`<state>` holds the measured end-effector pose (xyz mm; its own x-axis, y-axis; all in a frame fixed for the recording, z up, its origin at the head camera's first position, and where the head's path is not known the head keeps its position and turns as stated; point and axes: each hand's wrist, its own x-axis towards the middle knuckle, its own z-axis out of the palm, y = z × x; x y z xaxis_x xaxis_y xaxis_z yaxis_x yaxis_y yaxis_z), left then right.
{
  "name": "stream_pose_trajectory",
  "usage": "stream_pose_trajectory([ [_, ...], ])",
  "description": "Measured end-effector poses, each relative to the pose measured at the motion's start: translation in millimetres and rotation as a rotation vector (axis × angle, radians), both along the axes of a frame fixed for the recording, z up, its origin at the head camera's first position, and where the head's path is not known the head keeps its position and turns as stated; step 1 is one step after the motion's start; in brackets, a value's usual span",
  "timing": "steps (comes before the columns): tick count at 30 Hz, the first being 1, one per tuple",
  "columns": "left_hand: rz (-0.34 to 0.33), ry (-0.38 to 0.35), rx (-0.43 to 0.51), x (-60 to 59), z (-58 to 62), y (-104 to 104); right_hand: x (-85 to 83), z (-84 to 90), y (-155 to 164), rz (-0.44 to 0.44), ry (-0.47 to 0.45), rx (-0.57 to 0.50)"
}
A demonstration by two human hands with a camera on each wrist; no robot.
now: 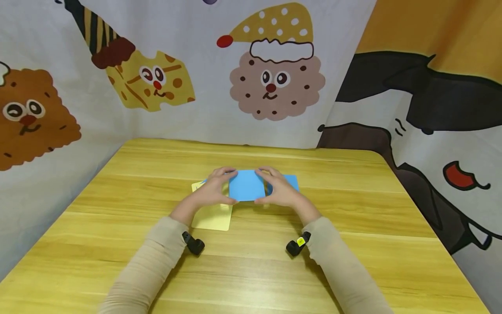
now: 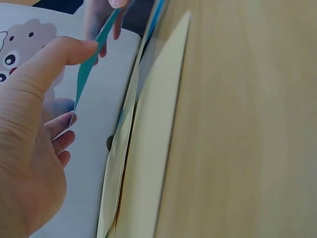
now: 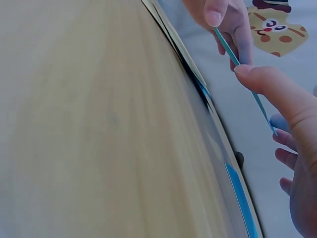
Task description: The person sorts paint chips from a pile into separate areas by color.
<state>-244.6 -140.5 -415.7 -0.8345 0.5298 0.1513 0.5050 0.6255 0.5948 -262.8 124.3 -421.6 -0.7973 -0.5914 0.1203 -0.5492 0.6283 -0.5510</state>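
Note:
A blue paper sheet [image 1: 247,185] is lifted a little off the wooden table [image 1: 251,261], held between both hands. My left hand [image 1: 226,186] pinches its left edge, thumb in front and fingers behind. My right hand [image 1: 266,187] pinches the right edge the same way. The left wrist view shows the blue sheet [image 2: 91,64] edge-on between thumb and fingers [image 2: 64,129]. In the right wrist view the sheet [image 3: 237,64] runs thin from my thumb toward the other hand. A yellow sheet [image 1: 213,216] lies flat under my left hand. A second blue sheet [image 1: 292,181] lies behind my right hand.
Cartoon-printed cloth walls [image 1: 270,83] close in the table on the far side, left and right. Small black wrist cameras [image 1: 194,244] sit at both cuffs. Bare wood stretches in front of the hands and along the far edge [image 1: 251,146].

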Motion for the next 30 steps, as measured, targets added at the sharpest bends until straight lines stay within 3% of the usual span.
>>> stream_pose_trajectory([
  [12,-0.022,-0.066,0.086,-15.3,-3.6,40,-0.3,-1.3,39,-0.051,0.042,-0.061],
  [20,-0.016,-0.119,0.127,-26.6,-8.7,66,-7.1,-6.8,66,-0.055,0.008,-0.106],
  [30,-0.011,-0.142,0.094,-37.8,-16.8,96,-11.7,-10.2,90,-0.068,-0.061,-0.129],
])
